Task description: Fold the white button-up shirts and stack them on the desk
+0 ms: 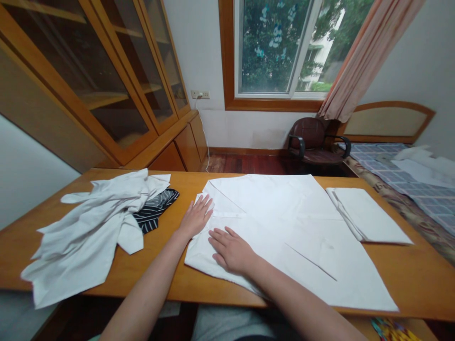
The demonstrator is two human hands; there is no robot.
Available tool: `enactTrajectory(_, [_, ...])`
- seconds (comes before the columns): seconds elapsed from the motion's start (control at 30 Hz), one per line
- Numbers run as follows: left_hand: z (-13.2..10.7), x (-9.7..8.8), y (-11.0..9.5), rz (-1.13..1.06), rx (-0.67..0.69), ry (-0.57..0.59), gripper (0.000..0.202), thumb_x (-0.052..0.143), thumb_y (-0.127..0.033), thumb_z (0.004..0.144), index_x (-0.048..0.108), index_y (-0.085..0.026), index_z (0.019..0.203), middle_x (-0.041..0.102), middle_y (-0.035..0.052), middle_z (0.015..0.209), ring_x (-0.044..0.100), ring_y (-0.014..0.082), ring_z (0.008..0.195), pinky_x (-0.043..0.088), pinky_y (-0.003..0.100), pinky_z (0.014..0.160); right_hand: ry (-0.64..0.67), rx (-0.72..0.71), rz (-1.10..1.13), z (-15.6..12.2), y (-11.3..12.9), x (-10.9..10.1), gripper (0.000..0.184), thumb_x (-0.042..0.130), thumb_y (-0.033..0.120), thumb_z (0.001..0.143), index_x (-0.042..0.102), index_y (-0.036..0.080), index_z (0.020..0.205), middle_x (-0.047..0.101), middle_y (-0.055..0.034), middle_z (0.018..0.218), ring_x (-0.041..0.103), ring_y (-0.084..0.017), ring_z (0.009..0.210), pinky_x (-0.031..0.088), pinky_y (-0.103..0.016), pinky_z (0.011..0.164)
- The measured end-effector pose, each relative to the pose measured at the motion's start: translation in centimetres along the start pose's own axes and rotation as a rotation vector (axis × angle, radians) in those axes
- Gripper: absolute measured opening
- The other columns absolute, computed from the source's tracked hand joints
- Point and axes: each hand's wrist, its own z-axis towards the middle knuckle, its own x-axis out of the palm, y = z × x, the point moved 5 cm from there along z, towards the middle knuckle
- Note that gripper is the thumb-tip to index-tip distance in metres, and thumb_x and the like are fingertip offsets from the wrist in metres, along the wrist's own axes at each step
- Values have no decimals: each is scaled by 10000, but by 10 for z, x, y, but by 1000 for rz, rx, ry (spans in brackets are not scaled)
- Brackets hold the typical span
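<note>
A white coat-like garment [277, 208] lies spread flat on the wooden table, with a slanted pocket edge showing near its lower right. Its left end has a collar-like fold with seams. My left hand [197, 215] rests flat on that end, fingers stretched out over the garment's edge. Just to the right, my right hand [231, 251] presses palm down on the cloth, its fingers extended and pointing left. Neither hand grips anything.
Left on the table [170, 279] is a crumpled pile of white clothing [92, 227], with a black striped cloth [156, 210] beneath it. A folded white garment [366, 215] lies to the right. Beyond stand a glass-fronted cabinet [167, 123], a chair [311, 137] and a bed [423, 184].
</note>
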Motion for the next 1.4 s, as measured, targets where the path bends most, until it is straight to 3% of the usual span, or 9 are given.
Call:
enactTrajectory(0.3, [-3, -3, 0, -27, 10, 8, 572, 306, -478, 1035, 361, -249, 1557, 273, 57, 1656, 158, 276, 1553, 172, 574, 1233, -6, 130, -80, -63, -47, -41, 485, 444, 340, 1026, 483, 191, 1486, 443, -80, 1572, 358, -241, 1480, 267, -495, 1234])
enactTrajectory(0.5, [-16, -6, 27, -171, -289, -92, 770, 449, -519, 954, 253, -104, 1573, 282, 198, 1634, 254, 342, 1518, 268, 521, 1204, -189, 322, -208, -123, -109, -85, 407, 457, 311, 1018, 583, 223, 1394, 559, -95, 1476, 493, -261, 1379, 375, -525, 1171])
enactTrajectory(0.63, [-36, -19, 50, -246, -500, -166, 797, 558, -465, 860, 336, -67, 1513, 560, 239, 1390, 535, 363, 1307, 382, 500, 1113, -253, 432, -279, -165, -141, -106, 390, 464, 333, 1007, 623, 219, 1344, 593, -117, 1425, 536, -287, 1321, 426, -525, 1128])
enactTrajectory(0.8, [-58, -29, 55, -482, -604, 19, 774, 621, -474, 766, 460, -60, 1400, 693, 110, 994, 700, 268, 874, 525, 353, 789, -310, 528, -338, -199, -161, -116, 406, 467, 373, 993, 635, 218, 1329, 590, -133, 1415, 538, -303, 1303, 457, -518, 1098])
enactTrajectory(0.93, [-67, -34, 50, -546, -616, 96, 494, 667, -466, 691, 621, -135, 1054, 677, 46, 804, 676, 254, 782, 476, 306, 672, -314, 533, -375, -207, -165, -112, 405, 461, 361, 994, 643, 203, 1320, 596, -131, 1410, 502, -309, 1340, 430, -521, 1127])
enactTrajectory(1.03, [-67, -34, 44, -572, -591, 125, 260, 627, -446, 676, 575, -197, 730, 641, 19, 697, 630, 226, 714, 426, 283, 622, -302, 548, -392, -204, -163, -107, 415, 463, 353, 993, 635, 183, 1332, 589, -132, 1419, 477, -306, 1360, 409, -512, 1149])
enactTrajectory(1.1, [-67, -35, 42, -615, -563, 127, 263, 608, -460, 663, 513, -218, 620, 597, -4, 625, 589, 205, 659, 393, 271, 593, -297, 565, -393, -200, -161, -105, 426, 464, 349, 994, 626, 164, 1342, 580, -139, 1428, 467, -304, 1365, 402, -502, 1156])
enactTrajectory(1.27, [-68, -45, 52, -727, -566, 11, 314, 609, -524, 658, 545, -217, 656, 601, -14, 617, 586, 202, 641, 397, 269, 582, -303, 569, -358, -186, -149, -97, 424, 469, 342, 991, 613, 179, 1355, 553, -135, 1455, 452, -304, 1380, 404, -504, 1152])
enactTrajectory(1.4, [-64, -68, 66, -615, -619, -119, 314, 607, -517, 703, 631, -210, 765, 703, 32, 772, 643, 239, 741, 450, 300, 660, -311, 569, -298, -168, -136, -94, 411, 482, 321, 975, 616, 215, 1349, 567, -126, 1438, 489, -304, 1343, 435, -516, 1119])
